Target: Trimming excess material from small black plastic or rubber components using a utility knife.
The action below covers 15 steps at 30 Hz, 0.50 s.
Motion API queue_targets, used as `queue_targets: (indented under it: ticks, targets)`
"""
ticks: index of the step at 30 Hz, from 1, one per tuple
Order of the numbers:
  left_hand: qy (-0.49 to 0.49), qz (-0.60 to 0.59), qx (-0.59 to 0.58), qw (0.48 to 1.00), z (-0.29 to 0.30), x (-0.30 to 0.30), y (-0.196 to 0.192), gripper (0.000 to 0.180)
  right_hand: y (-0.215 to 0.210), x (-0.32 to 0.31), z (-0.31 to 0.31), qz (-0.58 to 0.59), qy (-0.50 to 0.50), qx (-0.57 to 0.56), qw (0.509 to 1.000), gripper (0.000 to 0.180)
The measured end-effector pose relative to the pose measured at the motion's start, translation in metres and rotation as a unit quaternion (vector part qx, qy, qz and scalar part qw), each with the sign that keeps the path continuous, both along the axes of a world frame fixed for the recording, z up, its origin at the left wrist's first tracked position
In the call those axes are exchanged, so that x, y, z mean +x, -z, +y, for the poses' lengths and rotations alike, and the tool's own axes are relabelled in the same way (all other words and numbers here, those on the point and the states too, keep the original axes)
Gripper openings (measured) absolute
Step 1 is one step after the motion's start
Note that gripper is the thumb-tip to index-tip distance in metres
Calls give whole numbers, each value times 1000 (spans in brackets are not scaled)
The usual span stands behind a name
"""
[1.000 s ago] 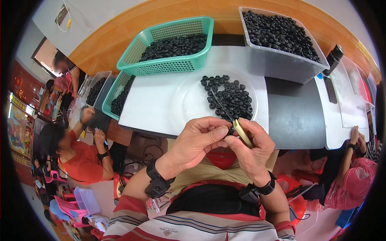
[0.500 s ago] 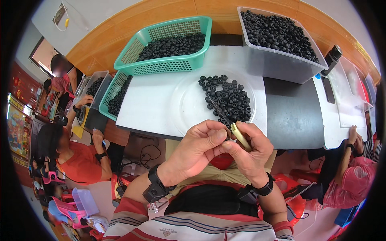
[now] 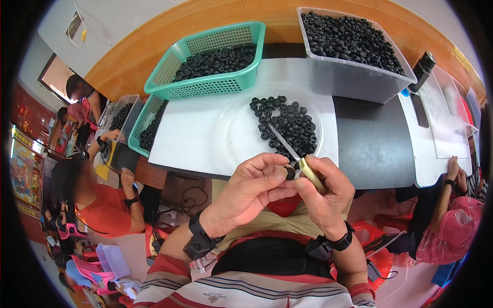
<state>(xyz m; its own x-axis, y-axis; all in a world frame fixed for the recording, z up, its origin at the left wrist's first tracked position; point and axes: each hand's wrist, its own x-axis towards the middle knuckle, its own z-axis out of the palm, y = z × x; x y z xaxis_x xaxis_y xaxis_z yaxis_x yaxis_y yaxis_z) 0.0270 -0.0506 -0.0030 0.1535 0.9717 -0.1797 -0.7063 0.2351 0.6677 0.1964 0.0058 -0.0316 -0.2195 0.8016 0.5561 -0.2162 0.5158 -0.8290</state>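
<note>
My left hand (image 3: 249, 185) pinches a small round black rubber-like part (image 3: 290, 173) between thumb and fingertips. Close beside it, my right hand (image 3: 326, 192) is closed round the pale yellow handle of a small knife (image 3: 311, 175). Its narrow blade points up and left, over a pile of similar black parts (image 3: 295, 123). These parts have holes in them and lie on the right side of a clear round plate (image 3: 233, 128). Both hands are just in front of the plate, at the near table edge.
Behind the plate stand a green basket (image 3: 213, 88) and a clear plastic bin (image 3: 359, 84), both holding many black parts. A second green basket (image 3: 134, 134) is at the left. A dark bottle (image 3: 424, 71) and a phone (image 3: 420, 112) lie rightward. People sit on both sides.
My right hand has shifted slightly right, away from the left fingertips. The knife has turned, showing its blade's bright side. The black part in my left hand is more visible.
</note>
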Motion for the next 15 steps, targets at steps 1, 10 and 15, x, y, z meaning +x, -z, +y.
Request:
queue_targets:
  ticks: [1,10,15]
  targets:
    - [-15,-3,-10,1000,1,1,1,19,0,2,1,-20,2,34,999,37]
    - [-83,-49,-9,995,3,1,2,22,9,5,0,-50,7,108,993,27]
    - [-77,-75,3,994,2,0,7,24,13,5,-1,-57,20,118,991,27]
